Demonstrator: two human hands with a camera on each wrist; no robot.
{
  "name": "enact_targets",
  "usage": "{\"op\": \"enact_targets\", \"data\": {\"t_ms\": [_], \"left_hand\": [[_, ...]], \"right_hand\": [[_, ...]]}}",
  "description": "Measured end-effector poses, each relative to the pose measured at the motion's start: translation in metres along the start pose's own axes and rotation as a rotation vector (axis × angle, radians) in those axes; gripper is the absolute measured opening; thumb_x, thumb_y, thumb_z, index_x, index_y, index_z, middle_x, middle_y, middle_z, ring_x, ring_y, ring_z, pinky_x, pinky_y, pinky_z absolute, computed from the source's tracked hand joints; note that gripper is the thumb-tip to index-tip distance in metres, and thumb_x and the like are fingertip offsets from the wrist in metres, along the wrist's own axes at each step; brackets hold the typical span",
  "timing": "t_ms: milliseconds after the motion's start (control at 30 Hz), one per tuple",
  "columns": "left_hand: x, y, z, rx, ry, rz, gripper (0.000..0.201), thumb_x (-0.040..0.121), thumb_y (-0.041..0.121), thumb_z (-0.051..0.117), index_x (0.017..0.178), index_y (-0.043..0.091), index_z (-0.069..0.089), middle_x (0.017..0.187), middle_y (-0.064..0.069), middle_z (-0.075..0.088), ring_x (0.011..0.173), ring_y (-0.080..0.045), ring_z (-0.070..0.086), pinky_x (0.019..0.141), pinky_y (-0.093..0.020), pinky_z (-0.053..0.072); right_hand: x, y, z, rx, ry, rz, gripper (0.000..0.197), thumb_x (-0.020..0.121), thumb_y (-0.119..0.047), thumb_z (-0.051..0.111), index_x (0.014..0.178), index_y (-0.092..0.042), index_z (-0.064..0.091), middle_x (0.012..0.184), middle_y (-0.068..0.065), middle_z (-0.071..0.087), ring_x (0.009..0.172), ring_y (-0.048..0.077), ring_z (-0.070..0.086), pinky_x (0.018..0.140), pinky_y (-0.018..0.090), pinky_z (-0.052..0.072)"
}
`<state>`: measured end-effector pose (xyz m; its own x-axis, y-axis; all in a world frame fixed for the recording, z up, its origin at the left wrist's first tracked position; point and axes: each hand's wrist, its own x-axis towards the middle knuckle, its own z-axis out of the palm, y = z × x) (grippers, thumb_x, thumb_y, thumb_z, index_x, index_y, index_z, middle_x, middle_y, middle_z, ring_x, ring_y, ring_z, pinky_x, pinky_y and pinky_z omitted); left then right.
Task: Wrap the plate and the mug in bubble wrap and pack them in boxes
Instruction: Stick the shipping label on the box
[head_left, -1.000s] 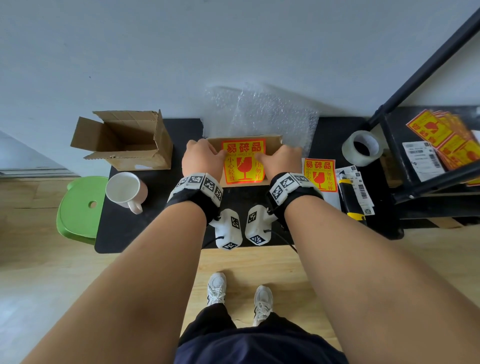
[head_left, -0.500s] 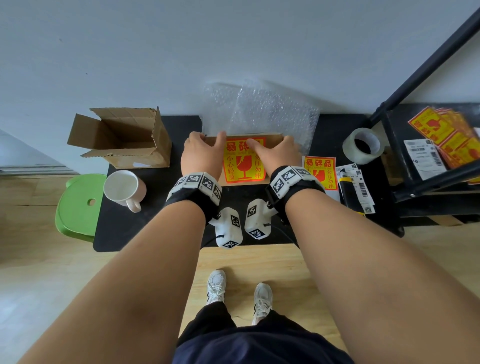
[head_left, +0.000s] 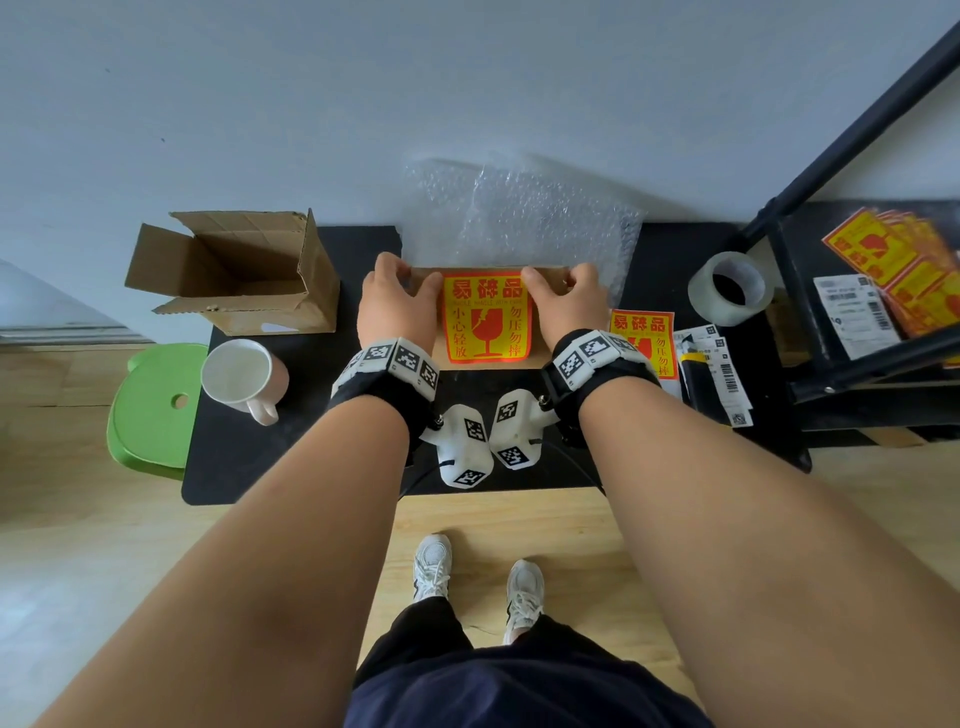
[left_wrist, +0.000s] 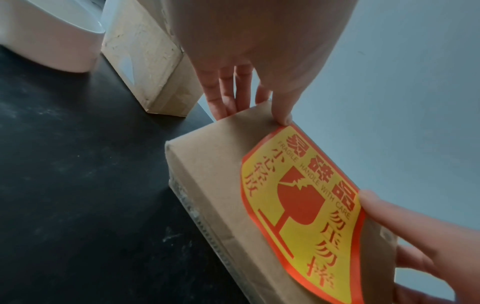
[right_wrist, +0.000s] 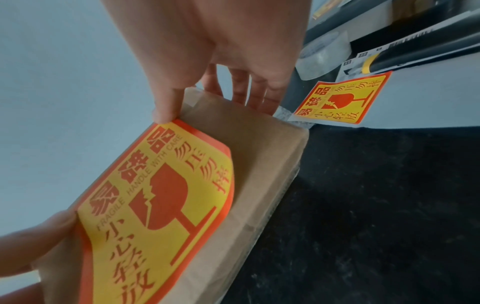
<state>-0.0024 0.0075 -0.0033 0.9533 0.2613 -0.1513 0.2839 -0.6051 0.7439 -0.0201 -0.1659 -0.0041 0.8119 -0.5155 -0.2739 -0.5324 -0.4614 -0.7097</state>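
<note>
A flat closed cardboard box (head_left: 543, 332) with a yellow-red fragile sticker (head_left: 487, 317) lies mid-table in front of the bubble wrap (head_left: 519, 218). My left hand (head_left: 397, 299) holds its far left corner and my right hand (head_left: 566, 296) its far right corner. Each thumb lies on top at a top corner of the sticker (left_wrist: 298, 205), with the fingers over the far edge. The left wrist view shows my left hand's thumb (left_wrist: 284, 118) on the box (left_wrist: 215, 164); the right wrist view shows the same for my right hand (right_wrist: 207, 98). A white mug (head_left: 241, 376) stands at the left. No plate is in view.
An open empty cardboard box (head_left: 234, 275) stands at the back left behind the mug. Right of the flat box lie a spare fragile sticker (head_left: 641, 340), barcode labels (head_left: 719, 374) and a tape roll (head_left: 730, 288). A black rack (head_left: 857, 312) holds more stickers. A green stool (head_left: 150, 410) stands left.
Both hands slid from lying over the box top beside the sticker out to its far corners. Their fingers now hook over the far edge. The box stayed put.
</note>
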Motion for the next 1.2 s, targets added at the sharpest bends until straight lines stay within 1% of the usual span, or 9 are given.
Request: {"op": "enact_targets", "data": {"t_ms": [133, 200, 267, 400, 567, 800, 967, 1067, 1200], "left_hand": [[-0.002, -0.008, 0.002, -0.008, -0.017, 0.013, 0.038, 0.085, 0.042, 0.067, 0.112, 0.023, 0.048, 0.111, 0.000, 0.055, 0.085, -0.014, 0.057, 0.069, -0.026, 0.044], [-0.007, -0.011, 0.004, -0.009, -0.043, 0.016, 0.054, 0.080, 0.042, 0.073, 0.124, 0.026, 0.047, 0.113, 0.001, 0.053, 0.090, -0.014, 0.057, 0.074, -0.028, 0.046], [-0.011, -0.014, 0.005, -0.011, -0.048, 0.016, 0.064, 0.077, 0.041, 0.076, 0.131, 0.029, 0.044, 0.117, 0.000, 0.052, 0.095, -0.015, 0.056, 0.078, -0.028, 0.047], [-0.019, -0.018, 0.006, 0.027, -0.105, 0.004, 0.085, 0.074, 0.039, 0.080, 0.144, 0.034, 0.032, 0.129, -0.005, 0.047, 0.110, -0.021, 0.055, 0.090, -0.035, 0.050], [-0.019, -0.015, 0.003, 0.140, -0.218, -0.015, 0.107, 0.076, 0.030, 0.081, 0.153, 0.034, 0.007, 0.136, -0.009, 0.039, 0.120, -0.024, 0.050, 0.096, -0.036, 0.045], [-0.020, -0.015, 0.000, 0.209, -0.286, -0.013, 0.118, 0.074, 0.020, 0.082, 0.153, 0.032, -0.005, 0.140, -0.011, 0.036, 0.125, -0.027, 0.048, 0.100, -0.038, 0.043], [-0.023, -0.015, -0.002, 0.211, -0.285, -0.011, 0.119, 0.075, 0.016, 0.081, 0.153, 0.032, -0.007, 0.138, -0.012, 0.037, 0.124, -0.028, 0.049, 0.098, -0.037, 0.043], [-0.028, -0.020, 0.000, 0.205, -0.263, 0.007, 0.118, 0.074, 0.020, 0.081, 0.153, 0.032, -0.006, 0.136, -0.013, 0.039, 0.121, -0.028, 0.051, 0.096, -0.036, 0.045], [-0.030, -0.022, -0.001, 0.230, -0.255, 0.009, 0.118, 0.074, 0.025, 0.081, 0.152, 0.035, -0.007, 0.132, -0.014, 0.042, 0.118, -0.029, 0.052, 0.093, -0.037, 0.045]], "right_hand": [[-0.001, 0.006, 0.004, 0.000, -0.023, -0.012, 0.053, 0.085, -0.054, 0.063, 0.122, -0.018, 0.050, 0.122, 0.006, 0.054, 0.109, 0.027, 0.057, 0.085, 0.036, 0.047], [-0.005, 0.010, 0.005, -0.008, -0.059, -0.013, 0.065, 0.086, -0.051, 0.064, 0.139, -0.019, 0.043, 0.135, 0.009, 0.049, 0.123, 0.027, 0.050, 0.100, 0.037, 0.042], [-0.009, 0.012, 0.003, -0.007, -0.082, -0.016, 0.073, 0.089, -0.048, 0.062, 0.149, -0.018, 0.032, 0.143, 0.010, 0.042, 0.131, 0.026, 0.044, 0.105, 0.034, 0.037], [-0.014, 0.014, 0.000, 0.008, -0.133, -0.025, 0.081, 0.088, -0.041, 0.067, 0.153, -0.019, 0.023, 0.147, 0.008, 0.039, 0.134, 0.024, 0.041, 0.107, 0.033, 0.036], [-0.017, 0.017, 0.001, -0.052, -0.207, -0.011, 0.101, 0.079, -0.018, 0.079, 0.155, -0.018, 0.011, 0.156, 0.005, 0.029, 0.142, 0.022, 0.031, 0.113, 0.036, 0.030], [-0.022, 0.025, 0.001, -0.066, -0.277, -0.007, 0.103, 0.084, -0.002, 0.069, 0.155, -0.025, -0.002, 0.159, 0.005, 0.023, 0.141, 0.024, 0.034, 0.107, 0.034, 0.036], [-0.030, 0.021, 0.011, -0.023, -0.222, -0.026, 0.125, 0.070, -0.025, 0.086, 0.154, -0.014, -0.006, 0.158, 0.014, 0.017, 0.146, 0.026, 0.021, 0.118, 0.039, 0.024], [-0.036, 0.022, 0.017, -0.110, -0.171, -0.050, 0.130, 0.070, -0.036, 0.085, 0.153, -0.010, -0.012, 0.158, 0.017, 0.013, 0.146, 0.029, 0.019, 0.118, 0.040, 0.023], [-0.038, 0.020, 0.017, -0.133, -0.171, -0.060, 0.126, 0.073, -0.035, 0.083, 0.153, -0.009, -0.012, 0.158, 0.017, 0.015, 0.146, 0.029, 0.021, 0.118, 0.039, 0.023]]}}
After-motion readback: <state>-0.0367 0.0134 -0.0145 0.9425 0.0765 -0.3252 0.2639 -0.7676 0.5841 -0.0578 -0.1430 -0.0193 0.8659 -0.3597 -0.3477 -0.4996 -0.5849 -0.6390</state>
